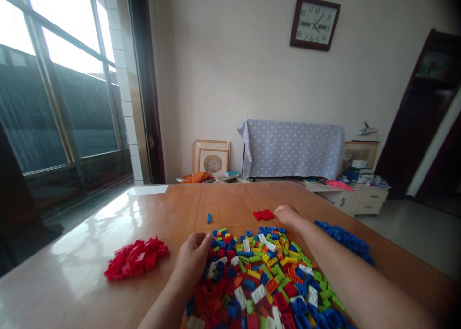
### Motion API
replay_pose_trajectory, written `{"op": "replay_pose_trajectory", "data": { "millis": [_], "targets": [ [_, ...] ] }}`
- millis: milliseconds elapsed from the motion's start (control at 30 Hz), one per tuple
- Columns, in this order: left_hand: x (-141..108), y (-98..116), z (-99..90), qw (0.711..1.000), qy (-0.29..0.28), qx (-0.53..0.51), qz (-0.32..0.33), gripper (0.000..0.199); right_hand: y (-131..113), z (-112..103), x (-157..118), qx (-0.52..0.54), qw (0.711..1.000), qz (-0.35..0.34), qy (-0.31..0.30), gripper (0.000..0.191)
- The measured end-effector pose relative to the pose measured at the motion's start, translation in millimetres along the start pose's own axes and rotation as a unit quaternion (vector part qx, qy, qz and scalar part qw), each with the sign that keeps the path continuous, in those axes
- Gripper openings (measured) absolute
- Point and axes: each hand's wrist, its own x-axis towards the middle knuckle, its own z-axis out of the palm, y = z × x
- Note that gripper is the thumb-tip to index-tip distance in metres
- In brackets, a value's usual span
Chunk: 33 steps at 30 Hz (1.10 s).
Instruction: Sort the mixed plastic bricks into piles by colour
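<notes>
A large mixed pile of toy building bricks (266, 271) in red, blue, green, yellow, orange and white spreads over the table in front of me. At its left edge is my left hand (192, 252), its fingers curled in toward the thumb beside some blue bricks. Whatever those fingers hold is hidden. My right hand (287, 215) reaches past the far side of the pile, with closed fingertips against or right beside a small cluster of red bricks (263, 215). I cannot make out a brick between them. One blue brick (209, 218) lies alone beyond my left hand.
A heap of red bricks (137, 257) lies at the left, and a heap of blue bricks (345, 241) at the right behind my forearm. The glossy wooden table (173, 213) bears a white sheet (148, 189) at its far left. A cloth-covered object (293, 149) stands beyond.
</notes>
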Motion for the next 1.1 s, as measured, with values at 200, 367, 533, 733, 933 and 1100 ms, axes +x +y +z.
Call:
{"op": "replay_pose_trajectory", "data": {
  "millis": [200,367,533,733,933,1100],
  "targets": [
    [-0.7,2.5,-0.8,1.0,-0.003,0.018,0.006,0.061,6.8,-18.3,-30.7,-0.056,0.998,0.021,-0.028,0.016],
    [1.1,2.0,-0.6,0.999,-0.004,0.036,0.015,0.058,4.1,-15.2,-44.2,-0.059,0.997,0.03,-0.027,0.01],
    [3.5,0.0,-0.8,0.998,-0.019,0.057,0.011,0.062,0.9,-12.3,-52.8,-0.026,1.0,0.012,0.006,0.007],
    [3.8,2.0,-1.8,0.998,-0.027,0.056,0.008,0.059,16.7,-26.7,-68.9,0.053,0.993,-0.022,0.101,0.009],
    [7.1,-3.0,-0.4,0.998,-0.037,0.049,0.0,0.057,73.7,-77.5,-103.5,0.125,0.97,-0.013,0.209,0.018],
    [7.7,-1.3,-0.5,0.997,-0.032,0.068,-0.005,0.055,133.0,-100.3,-147.3,0.136,0.955,0.018,0.263,0.027]
  ]
}}
